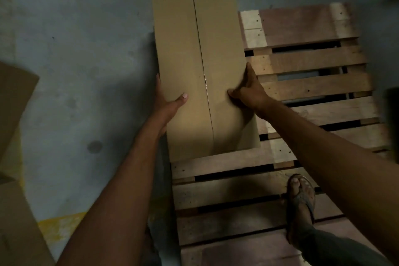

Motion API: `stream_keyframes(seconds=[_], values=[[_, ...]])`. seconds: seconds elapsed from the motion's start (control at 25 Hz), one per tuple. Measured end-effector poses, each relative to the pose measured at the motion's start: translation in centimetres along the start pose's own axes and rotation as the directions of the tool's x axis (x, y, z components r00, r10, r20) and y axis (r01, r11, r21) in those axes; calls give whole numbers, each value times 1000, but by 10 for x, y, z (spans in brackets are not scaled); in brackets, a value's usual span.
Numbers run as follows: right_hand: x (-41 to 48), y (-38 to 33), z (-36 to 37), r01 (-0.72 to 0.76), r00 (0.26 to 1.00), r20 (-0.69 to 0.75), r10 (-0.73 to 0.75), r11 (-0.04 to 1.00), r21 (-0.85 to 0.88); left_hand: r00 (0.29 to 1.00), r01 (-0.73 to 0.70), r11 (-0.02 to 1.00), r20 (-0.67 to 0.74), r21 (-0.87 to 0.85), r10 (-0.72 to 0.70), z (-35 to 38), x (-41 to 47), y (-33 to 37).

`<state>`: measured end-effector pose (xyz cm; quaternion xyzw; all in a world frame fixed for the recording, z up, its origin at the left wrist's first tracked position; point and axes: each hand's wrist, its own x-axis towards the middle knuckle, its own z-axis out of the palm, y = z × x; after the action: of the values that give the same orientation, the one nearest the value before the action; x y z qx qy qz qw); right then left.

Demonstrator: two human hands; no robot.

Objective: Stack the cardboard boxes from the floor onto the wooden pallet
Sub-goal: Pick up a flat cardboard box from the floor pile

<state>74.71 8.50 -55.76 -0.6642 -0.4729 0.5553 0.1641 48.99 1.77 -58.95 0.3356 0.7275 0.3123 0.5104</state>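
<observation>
From the head camera, one long cardboard box [194,71] sits between both hands, lengthwise along the left edge of the wooden pallet [313,60], its taped seam pointing away from the person. The left hand [167,101] clamps the left wall with the thumb laid flat on top; its other fingers go down the side out of sight, so their spread cannot be told. The right hand [250,90] mirrors it, thumb pressed on the lid and fingers held together along the right edge. This opposed grip near the box's middle likely keeps it level and lets it be squared to the pallet edge. A sandalled foot [301,192] stands on the slats, probably for reach. Whether the box already rests on the slats is unclear, since its underside is hidden. More boxes [15,103] are cut off at the left on the dim floor [86,49]
</observation>
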Motion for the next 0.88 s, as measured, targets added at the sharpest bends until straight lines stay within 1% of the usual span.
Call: stream_keyframes(seconds=[0.12, 0.2, 0.24, 0.4, 0.52, 0.68, 0.8, 0.88], values=[[-24, -7, 1, -54, 994, -100, 36, 981, -185, 998, 61, 998, -31, -15, -61, -5, -14, -2], [-58, -13, 2, -98, 988, -142, 65, 966, -239, 991, 122, 991, -40, -49, -124, -12, -45, 2], [-81, -18, 4, -115, 984, -160, 79, 965, -234, 988, 146, 987, -35, -71, -148, -18, -64, 4], [-189, -46, 24, -184, 961, -225, 160, 979, -89, 980, 196, 964, 12, -182, -197, -65, -154, 28], [-272, -75, 44, -173, 944, -272, 186, 982, 70, 988, 141, 973, 85, -185, -127, -110, -217, 56], [-368, -115, 78, -138, 923, -313, 224, 952, 274, 992, 38, 987, 127, -154, -18, -169, -278, 88], [-423, -140, 99, -101, 936, -295, 193, 949, 299, 995, -13, 981, 98, -195, 32, -203, -321, 111], [-456, -153, 111, -65, 947, -282, 155, 950, 305, 991, -70, 973, 93, -220, 92, -219, -352, 123]])
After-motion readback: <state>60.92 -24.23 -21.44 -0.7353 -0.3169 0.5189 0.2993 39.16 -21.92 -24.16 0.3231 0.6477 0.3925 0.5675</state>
